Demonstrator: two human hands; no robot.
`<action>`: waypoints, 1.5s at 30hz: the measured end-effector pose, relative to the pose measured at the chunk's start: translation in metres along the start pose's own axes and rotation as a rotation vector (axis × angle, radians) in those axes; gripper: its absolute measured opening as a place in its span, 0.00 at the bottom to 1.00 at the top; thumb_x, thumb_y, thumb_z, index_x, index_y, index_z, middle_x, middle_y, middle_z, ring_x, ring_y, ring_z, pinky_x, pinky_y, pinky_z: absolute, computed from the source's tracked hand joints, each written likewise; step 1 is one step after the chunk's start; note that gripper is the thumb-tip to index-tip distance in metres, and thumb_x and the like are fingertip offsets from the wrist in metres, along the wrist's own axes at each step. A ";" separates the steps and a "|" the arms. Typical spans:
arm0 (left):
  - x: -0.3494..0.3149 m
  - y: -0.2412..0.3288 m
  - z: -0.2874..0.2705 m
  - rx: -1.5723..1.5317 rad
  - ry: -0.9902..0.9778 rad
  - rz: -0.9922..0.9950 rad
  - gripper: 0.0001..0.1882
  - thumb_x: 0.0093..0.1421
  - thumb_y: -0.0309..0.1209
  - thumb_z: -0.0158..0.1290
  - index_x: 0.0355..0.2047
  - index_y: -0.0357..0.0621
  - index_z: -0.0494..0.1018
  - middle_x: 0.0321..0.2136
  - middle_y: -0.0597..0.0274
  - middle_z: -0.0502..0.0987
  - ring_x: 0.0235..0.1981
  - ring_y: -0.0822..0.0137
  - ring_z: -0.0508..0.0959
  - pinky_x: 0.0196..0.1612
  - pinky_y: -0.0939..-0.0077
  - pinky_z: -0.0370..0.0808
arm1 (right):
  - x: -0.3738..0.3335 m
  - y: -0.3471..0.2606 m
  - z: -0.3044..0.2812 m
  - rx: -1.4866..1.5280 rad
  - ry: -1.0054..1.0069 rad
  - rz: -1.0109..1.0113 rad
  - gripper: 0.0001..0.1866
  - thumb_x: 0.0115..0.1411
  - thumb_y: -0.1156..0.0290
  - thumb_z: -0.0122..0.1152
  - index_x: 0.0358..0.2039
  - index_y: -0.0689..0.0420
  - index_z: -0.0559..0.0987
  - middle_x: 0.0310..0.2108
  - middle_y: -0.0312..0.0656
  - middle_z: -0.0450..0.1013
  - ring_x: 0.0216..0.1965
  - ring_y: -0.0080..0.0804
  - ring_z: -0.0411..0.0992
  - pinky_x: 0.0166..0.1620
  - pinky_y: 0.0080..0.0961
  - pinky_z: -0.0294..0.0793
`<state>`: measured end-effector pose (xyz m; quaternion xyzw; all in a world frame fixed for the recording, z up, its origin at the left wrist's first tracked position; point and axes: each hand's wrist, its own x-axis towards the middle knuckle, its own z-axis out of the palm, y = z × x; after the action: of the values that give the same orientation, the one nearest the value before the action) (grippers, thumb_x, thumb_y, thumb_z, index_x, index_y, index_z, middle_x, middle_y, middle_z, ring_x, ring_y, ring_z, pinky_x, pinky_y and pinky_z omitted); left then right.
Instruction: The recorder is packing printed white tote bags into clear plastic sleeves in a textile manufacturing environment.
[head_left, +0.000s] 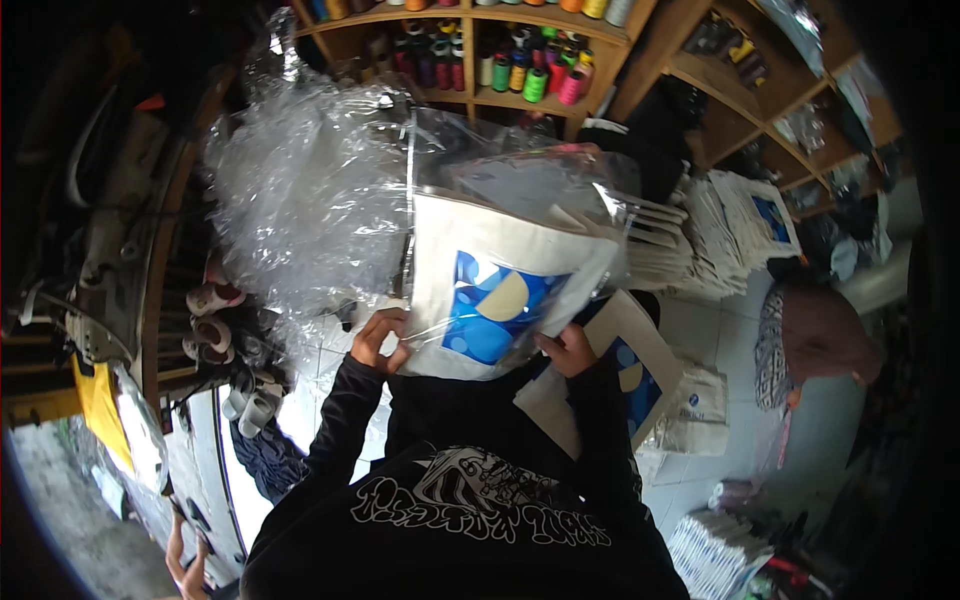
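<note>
While my left hand [382, 341] and right hand [568, 350] gripped the cream bag [500, 292] between them, I feared uneven tugging might tear its clear sleeve [515, 180]

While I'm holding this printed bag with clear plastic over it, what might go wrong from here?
The clear sleeve might crease or tear where the left hand and right hand grip near the cream bag's lower corners. The second printed bag, lying askew by the right hand, could get knocked. The loose plastic pile beyond the left hand might snag.
</note>
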<state>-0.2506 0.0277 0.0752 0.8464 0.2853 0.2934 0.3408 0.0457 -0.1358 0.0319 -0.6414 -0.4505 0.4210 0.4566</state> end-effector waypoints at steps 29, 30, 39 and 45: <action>0.018 0.015 -0.048 -0.258 -0.182 -0.281 0.09 0.45 0.15 0.52 0.28 0.36 0.68 0.24 0.62 0.75 0.28 0.73 0.78 0.32 0.81 0.75 | -0.020 -0.050 -0.004 1.134 -0.074 0.334 0.19 0.58 0.74 0.50 0.49 0.62 0.60 0.42 0.44 0.67 0.42 0.31 0.69 0.45 0.26 0.70; 0.016 0.016 -0.049 -0.318 -0.211 -0.347 0.10 0.43 0.16 0.52 0.29 0.37 0.69 0.25 0.63 0.75 0.29 0.74 0.77 0.35 0.80 0.75 | -0.021 -0.050 -0.002 1.135 -0.077 0.339 0.19 0.58 0.74 0.50 0.49 0.62 0.60 0.42 0.44 0.67 0.42 0.31 0.69 0.45 0.26 0.70; 0.013 0.028 -0.048 -0.563 -0.135 -0.453 0.12 0.44 0.20 0.56 0.30 0.34 0.68 0.28 0.63 0.73 0.32 0.73 0.74 0.40 0.79 0.70 | -0.022 -0.055 -0.004 1.157 -0.021 0.348 0.19 0.60 0.71 0.46 0.50 0.62 0.60 0.41 0.45 0.69 0.41 0.32 0.70 0.44 0.27 0.71; 0.011 0.019 -0.045 -0.647 -0.166 -0.573 0.15 0.45 0.16 0.51 0.35 0.37 0.66 0.30 0.61 0.71 0.34 0.73 0.74 0.37 0.80 0.71 | -0.023 -0.063 -0.006 0.989 0.041 0.378 0.17 0.60 0.70 0.46 0.49 0.62 0.62 0.41 0.45 0.69 0.41 0.32 0.70 0.44 0.28 0.71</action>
<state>-0.2687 0.0423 0.1194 0.6035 0.3736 0.1921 0.6777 0.0331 -0.1483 0.0973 -0.4275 -0.0658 0.6456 0.6294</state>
